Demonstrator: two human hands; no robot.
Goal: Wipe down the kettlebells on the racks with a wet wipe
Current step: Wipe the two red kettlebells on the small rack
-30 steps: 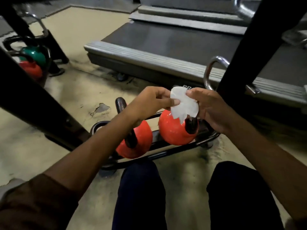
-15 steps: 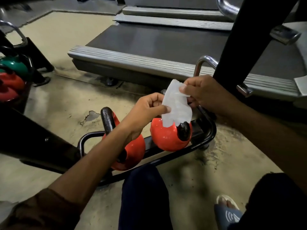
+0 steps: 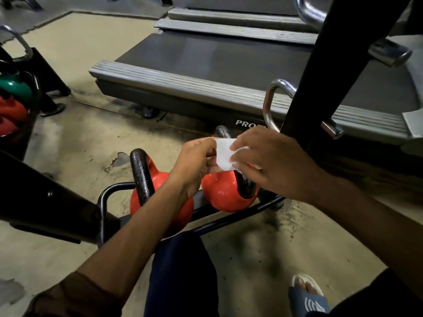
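Both hands meet above a low black tubular steel rack (image 3: 107, 195) on the worn beige floor (image 3: 80, 145) and hold a small white wet wipe (image 3: 223, 154) between them. The left hand (image 3: 196, 163) pinches the wipe's left edge with curled fingers and thumb, while the right hand (image 3: 270, 163) grips its right edge, fingers bent over the sheet. The wipe hangs in the air just above the right-hand glossy red-orange kettlebell (image 3: 222, 193); whether it touches the kettlebell's black cast-iron handle cannot be told. This kettlebell sits at the right end of the rack. A second red-orange kettlebell (image 3: 158, 179) with a rough black handle (image 3: 142, 172) stands beside it to the left, partly covered by the left forearm. Behind the rack lies a grey treadmill deck (image 3: 206, 65), and a black upright post (image 3: 320, 76) rises at the right with a chrome loop handle (image 3: 272, 99) next to it. At the far left edge, a green kettlebell (image 3: 13, 88) rests above more red ones (image 3: 11, 110) on another rack. A blue sandal (image 3: 306, 298) shows at the bottom right.
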